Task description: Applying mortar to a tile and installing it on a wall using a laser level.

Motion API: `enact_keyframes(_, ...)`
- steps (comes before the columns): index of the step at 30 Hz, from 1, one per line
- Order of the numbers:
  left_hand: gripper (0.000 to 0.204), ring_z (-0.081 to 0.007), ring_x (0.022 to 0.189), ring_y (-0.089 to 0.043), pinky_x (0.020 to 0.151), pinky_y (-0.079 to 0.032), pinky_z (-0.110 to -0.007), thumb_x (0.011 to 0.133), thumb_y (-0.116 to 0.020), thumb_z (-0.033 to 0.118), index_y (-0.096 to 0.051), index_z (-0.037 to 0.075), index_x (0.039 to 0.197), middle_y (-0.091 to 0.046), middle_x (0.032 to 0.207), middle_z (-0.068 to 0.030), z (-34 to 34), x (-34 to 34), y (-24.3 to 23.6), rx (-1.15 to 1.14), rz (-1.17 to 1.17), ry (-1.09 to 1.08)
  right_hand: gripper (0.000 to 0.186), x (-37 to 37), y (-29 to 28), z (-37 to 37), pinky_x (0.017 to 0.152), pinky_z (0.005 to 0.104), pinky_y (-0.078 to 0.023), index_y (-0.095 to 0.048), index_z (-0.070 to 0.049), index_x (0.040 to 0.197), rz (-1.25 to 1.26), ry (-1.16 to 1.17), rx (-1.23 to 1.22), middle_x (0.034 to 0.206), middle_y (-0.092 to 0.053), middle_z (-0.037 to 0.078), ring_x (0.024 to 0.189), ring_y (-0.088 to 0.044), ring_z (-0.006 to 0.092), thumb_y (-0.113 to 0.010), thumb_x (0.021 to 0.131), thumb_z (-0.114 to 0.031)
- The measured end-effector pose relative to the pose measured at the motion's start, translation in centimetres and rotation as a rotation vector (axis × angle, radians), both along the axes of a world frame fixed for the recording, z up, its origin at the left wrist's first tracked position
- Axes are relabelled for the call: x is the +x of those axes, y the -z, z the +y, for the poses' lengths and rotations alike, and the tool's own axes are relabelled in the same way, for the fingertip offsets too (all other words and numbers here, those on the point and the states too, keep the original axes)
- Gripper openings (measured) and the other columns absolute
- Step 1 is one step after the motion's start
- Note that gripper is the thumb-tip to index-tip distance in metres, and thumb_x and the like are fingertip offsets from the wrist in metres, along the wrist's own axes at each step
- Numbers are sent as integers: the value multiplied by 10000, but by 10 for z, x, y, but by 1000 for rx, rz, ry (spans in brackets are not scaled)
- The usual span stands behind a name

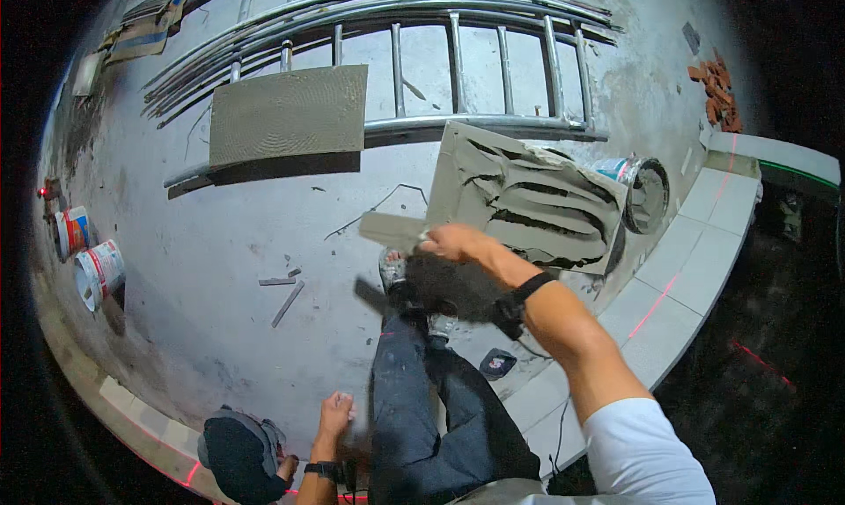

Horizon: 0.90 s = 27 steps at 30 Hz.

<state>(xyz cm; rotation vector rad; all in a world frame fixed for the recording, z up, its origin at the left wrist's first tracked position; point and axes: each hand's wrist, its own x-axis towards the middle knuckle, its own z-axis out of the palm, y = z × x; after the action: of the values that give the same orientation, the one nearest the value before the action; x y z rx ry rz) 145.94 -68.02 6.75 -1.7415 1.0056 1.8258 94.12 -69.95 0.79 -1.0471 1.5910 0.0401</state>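
My right hand (451, 241) is closed round a flat rectangular trowel (387, 230) smeared with grey mortar; its blade points left. Just beyond lies a tile (451, 166) covered in wet grey mortar, with thick, uneven ridges and dark hollows. The trowel is near the tile's near left corner; whether they touch I cannot tell. Farther left, a second tile (289, 113) carries finely combed mortar and rests on a metal ladder (484, 118). My left hand (336, 413) hangs low beside my left leg with its fingers curled; anything inside them is hidden.
A mortar bucket (647, 197) stands right of the nearer tile. Laid pale tiles (673, 285) curve along the right. Two buckets (99, 274) lie at left, broken bricks (717, 91) at far right. A person in a dark cap (236, 452) is at lower left.
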Motion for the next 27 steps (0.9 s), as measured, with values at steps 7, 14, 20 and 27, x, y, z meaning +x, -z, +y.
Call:
enact_keyframes(7,226,-112,612,-563,552,-457,-257,902,-558,228,-571,3,877,-605,721,-63,9,-11,-24,-112,19,47,414,-34,-91,62,416,258,-316,-542,-93,918,-169,629,-164,662,-465,16,504,-421,94,-485,912,-503)
enact_keyframes(14,218,-101,620,-554,565,-447,-239,909,-563,227,-565,10,883,-603,724,-51,28,-29,-30,-120,57,62,440,-42,-146,119,355,271,-316,-478,-127,793,-215,955,339,619,-446,8,429,-399,104,-421,927,-542)
enact_keyframes(20,190,-102,606,-551,549,-447,-239,902,-570,200,-565,13,870,-598,708,-48,32,-21,-34,-102,66,49,499,51,-76,201,646,422,-451,-504,25,923,-76,836,26,801,-578,192,698,-573,294,-476,913,-472)
enact_keyframes(27,189,-106,597,-555,547,-455,-247,894,-574,191,-570,10,838,-598,690,-53,47,-7,-28,-107,13,124,391,128,-15,249,683,506,-458,-448,-51,1021,306,731,-115,826,-640,220,794,-610,431,-474,919,-428)
